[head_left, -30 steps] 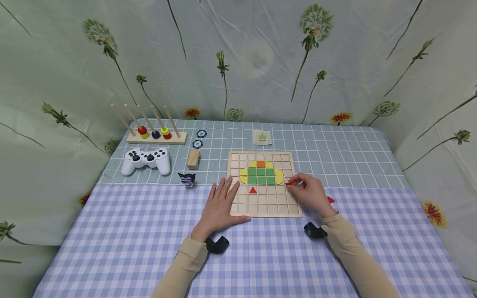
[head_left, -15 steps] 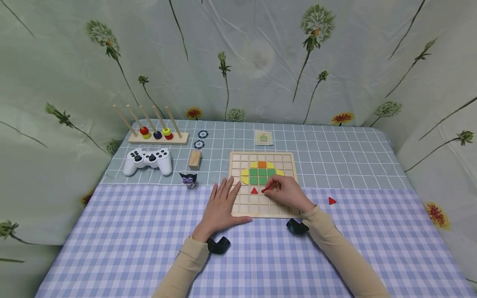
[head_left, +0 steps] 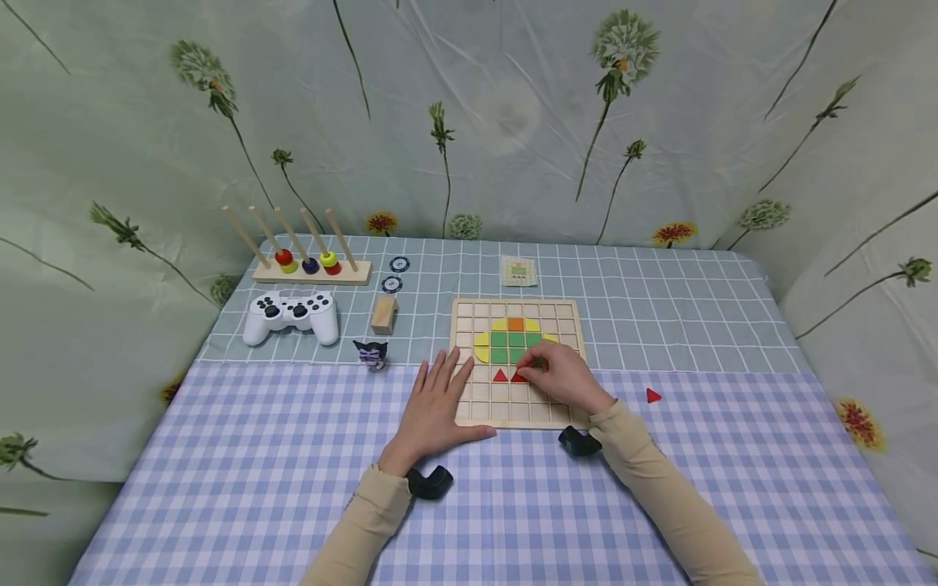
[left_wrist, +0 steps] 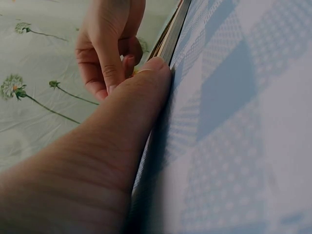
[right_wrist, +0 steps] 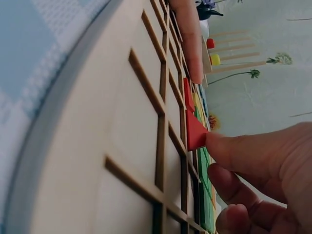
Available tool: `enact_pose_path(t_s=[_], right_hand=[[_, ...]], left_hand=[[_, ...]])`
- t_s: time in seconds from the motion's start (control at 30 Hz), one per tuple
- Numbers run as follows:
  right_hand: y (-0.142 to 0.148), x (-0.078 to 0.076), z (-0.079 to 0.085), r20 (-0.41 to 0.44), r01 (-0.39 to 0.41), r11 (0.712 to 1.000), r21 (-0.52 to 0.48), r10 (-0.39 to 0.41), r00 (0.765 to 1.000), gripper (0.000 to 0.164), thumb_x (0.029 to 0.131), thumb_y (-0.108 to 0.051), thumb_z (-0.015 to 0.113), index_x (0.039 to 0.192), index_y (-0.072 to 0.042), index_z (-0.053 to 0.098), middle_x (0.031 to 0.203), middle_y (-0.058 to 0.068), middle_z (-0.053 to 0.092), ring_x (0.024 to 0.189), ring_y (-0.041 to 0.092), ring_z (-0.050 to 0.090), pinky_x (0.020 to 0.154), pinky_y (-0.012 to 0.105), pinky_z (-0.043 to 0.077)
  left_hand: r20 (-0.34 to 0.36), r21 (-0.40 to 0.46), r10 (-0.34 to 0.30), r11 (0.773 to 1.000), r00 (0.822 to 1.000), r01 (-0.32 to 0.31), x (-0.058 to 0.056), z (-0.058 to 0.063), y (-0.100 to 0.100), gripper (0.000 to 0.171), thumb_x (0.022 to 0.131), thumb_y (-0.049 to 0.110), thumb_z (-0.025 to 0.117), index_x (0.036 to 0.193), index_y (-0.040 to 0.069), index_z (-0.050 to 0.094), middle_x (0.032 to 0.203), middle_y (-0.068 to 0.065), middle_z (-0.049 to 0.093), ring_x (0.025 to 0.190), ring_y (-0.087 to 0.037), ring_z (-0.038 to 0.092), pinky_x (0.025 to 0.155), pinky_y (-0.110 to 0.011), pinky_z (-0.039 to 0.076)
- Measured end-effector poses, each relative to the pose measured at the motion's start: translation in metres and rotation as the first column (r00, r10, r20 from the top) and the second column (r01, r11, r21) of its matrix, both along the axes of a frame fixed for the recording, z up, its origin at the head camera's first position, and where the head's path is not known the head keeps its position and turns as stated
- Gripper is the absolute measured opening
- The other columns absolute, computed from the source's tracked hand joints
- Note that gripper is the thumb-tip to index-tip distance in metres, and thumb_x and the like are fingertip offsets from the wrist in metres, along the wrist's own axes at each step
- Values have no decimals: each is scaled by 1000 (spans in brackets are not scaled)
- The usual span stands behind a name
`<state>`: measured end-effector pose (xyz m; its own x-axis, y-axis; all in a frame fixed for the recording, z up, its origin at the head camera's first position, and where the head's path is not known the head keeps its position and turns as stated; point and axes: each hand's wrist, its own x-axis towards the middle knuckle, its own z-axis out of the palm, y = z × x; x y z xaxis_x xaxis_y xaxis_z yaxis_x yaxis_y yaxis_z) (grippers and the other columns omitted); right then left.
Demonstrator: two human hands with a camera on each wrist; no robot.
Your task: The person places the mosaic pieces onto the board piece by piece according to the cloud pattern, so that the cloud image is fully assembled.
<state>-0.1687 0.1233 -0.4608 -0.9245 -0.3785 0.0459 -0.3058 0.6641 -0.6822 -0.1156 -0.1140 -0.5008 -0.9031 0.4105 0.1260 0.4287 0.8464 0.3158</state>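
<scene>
A wooden grid board [head_left: 476,413] holds green, yellow and orange tiles in a rounded pattern. Below the pattern lies a red triangle tile [head_left: 500,376]. Beside it, in the same row of cells, my right hand [head_left: 560,376] pinches a second red triangle tile [right_wrist: 196,132] by its tip, tilted against the board in the right wrist view. My left hand [head_left: 432,407] rests with spread fingers on the board's left side, thumb along the near edge. Another red triangle [head_left: 653,395] lies on the cloth right of the board.
A pattern card [head_left: 519,271] lies behind the board. To the left are a wooden block [head_left: 383,315], a small dark figurine [head_left: 371,355], a white game controller [head_left: 291,316], two round chips [head_left: 392,284] and a peg stand [head_left: 311,277] with coloured beads.
My right hand has moved left from the board's right edge with the red triangle, bringing it down beside the first one. The left hand stays in place on the board.
</scene>
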Motion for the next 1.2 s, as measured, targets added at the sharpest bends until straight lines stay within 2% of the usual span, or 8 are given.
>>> enact_pose_path(t_s=[0.2, 0.33, 0.53, 0.7, 0.9, 1.07, 1.2], right_hand=[[-1, 0, -1, -33, -1, 999, 34, 2, 999, 5, 82, -14, 75, 79, -14, 72, 79, -5, 60, 70, 13, 50, 64, 31, 43], [-1, 2, -1, -18, -9, 999, 38, 10, 1000, 6, 82, -14, 75, 77, -16, 72, 78, -7, 60, 71, 13, 52, 66, 31, 44], [6, 6, 1, 19, -16, 1000, 15, 16, 1000, 6, 80, -16, 77, 80, -16, 71, 74, -8, 58, 68, 13, 49, 63, 30, 42], [28, 14, 3, 20, -8, 1000, -27, 9, 1000, 7, 81, -17, 76, 84, -13, 71, 73, -7, 58, 64, 14, 48, 58, 29, 41], [73, 25, 6, -22, 119, 993, -19, -119, 993, 9, 82, -17, 75, 86, -11, 71, 74, -5, 59, 60, 13, 46, 53, 27, 37], [108, 34, 8, -56, 248, 968, 43, -245, 968, 13, 83, -20, 74, 89, -8, 71, 79, -1, 62, 61, 15, 46, 52, 28, 36], [129, 41, 7, -65, 316, 944, 90, -311, 948, 21, 82, -22, 75, 94, -6, 71, 87, 5, 64, 67, 17, 48, 55, 30, 38]], left_hand=[[17, -13, 6, 1000, 1000, -6, -1, 0, 0, 109, 71, 80, 53, 152, 14, 23, 157, -10, 11, 143, -28, 4, 113, -46, -1], [11, -14, 6, 1000, 1000, -5, -1, 1, 0, 110, 71, 81, 53, 152, 14, 23, 157, -10, 11, 143, -29, 4, 113, -46, -1], [23, -18, 6, 1000, 1000, -6, 0, 0, 0, 110, 71, 81, 52, 152, 14, 22, 157, -10, 10, 143, -28, 3, 113, -45, -2], [32, -19, 11, 1000, 999, -10, 0, 0, 0, 110, 71, 81, 51, 153, 15, 21, 158, -9, 9, 143, -27, 2, 113, -45, -3], [19, -1, 2, 1000, 1000, -2, 0, -1, 0, 110, 71, 80, 54, 153, 14, 21, 158, -10, 10, 143, -28, 3, 113, -46, -2], [-3, 5, 1, 1000, 1000, -1, 0, -2, 0, 110, 71, 80, 53, 152, 13, 24, 157, -12, 12, 143, -30, 5, 113, -47, 1], [-2, 9, 0, 1000, 1000, 0, 1, -1, -1, 109, 71, 79, 55, 152, 12, 24, 157, -12, 13, 143, -30, 6, 113, -47, 1]])
